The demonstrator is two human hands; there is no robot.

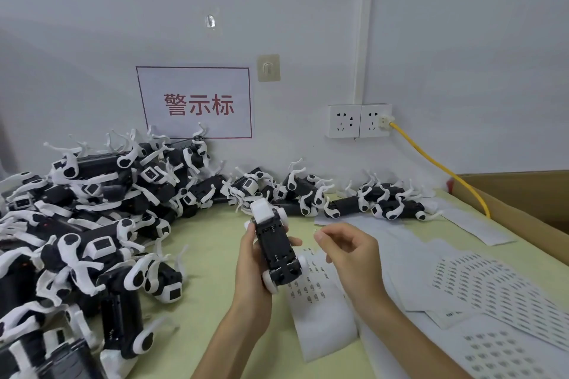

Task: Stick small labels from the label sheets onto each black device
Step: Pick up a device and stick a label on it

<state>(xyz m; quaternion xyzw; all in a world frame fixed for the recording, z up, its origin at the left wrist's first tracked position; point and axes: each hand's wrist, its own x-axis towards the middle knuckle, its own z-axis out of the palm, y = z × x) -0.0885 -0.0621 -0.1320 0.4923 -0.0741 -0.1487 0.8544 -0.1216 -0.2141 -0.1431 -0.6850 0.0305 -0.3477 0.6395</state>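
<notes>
Grip of the left hand (251, 264) wraps the black device (274, 243), held over the bench (200, 301) with its long axis pointing away, and just right of it the right hand (348, 252) pinches thumb to forefinger, any label too small to see.

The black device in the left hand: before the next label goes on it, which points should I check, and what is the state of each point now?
1. Device is held firmly: the left hand grips the black device around its sides. Ok.
2. The flat black face is turned up and uncovered. Ok.
3. A label is ready: the right hand pinches thumb and forefinger together, but a label there is too small to see. Cannot tell.
4. The right hand is beside the device, not touching it. Ok.
5. This face has no label already. Cannot tell.
6. The label sheet lies under the hands with labels left. Ok.
</notes>
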